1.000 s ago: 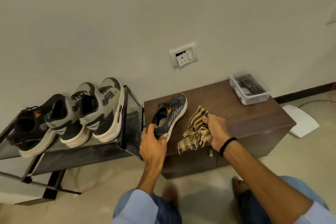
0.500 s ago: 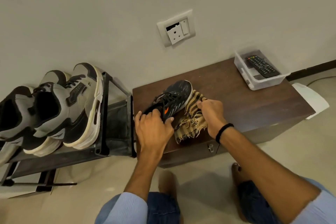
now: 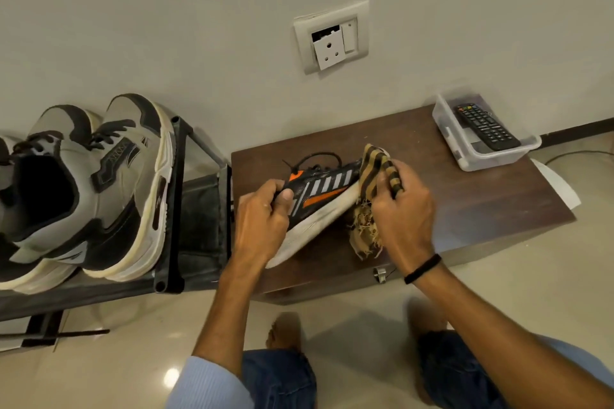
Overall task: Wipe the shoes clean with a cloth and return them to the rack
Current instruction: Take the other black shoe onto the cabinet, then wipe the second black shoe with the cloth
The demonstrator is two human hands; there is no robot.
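A black running shoe (image 3: 324, 191) with orange and silver stripes and a white sole lies tilted on its side on the brown wooden cabinet (image 3: 465, 209). My left hand (image 3: 262, 222) grips its heel end. My right hand (image 3: 403, 219) holds a tan and black striped cloth (image 3: 375, 173) bunched against the shoe's toe, with the frayed end hanging below. On the dark metal rack (image 3: 196, 226) at the left stand grey and black sneakers (image 3: 109, 183).
A clear plastic box (image 3: 478, 156) with a black remote control (image 3: 485, 126) sits at the cabinet's far right corner. A wall socket (image 3: 332, 40) is on the wall above. My feet and knees are on the tiled floor (image 3: 133, 359) below.
The shoe has been turned onto its side, showing its striped flank. My right hand lifted the cloth off the cabinet top and brought it to the toe. The camera has moved closer.
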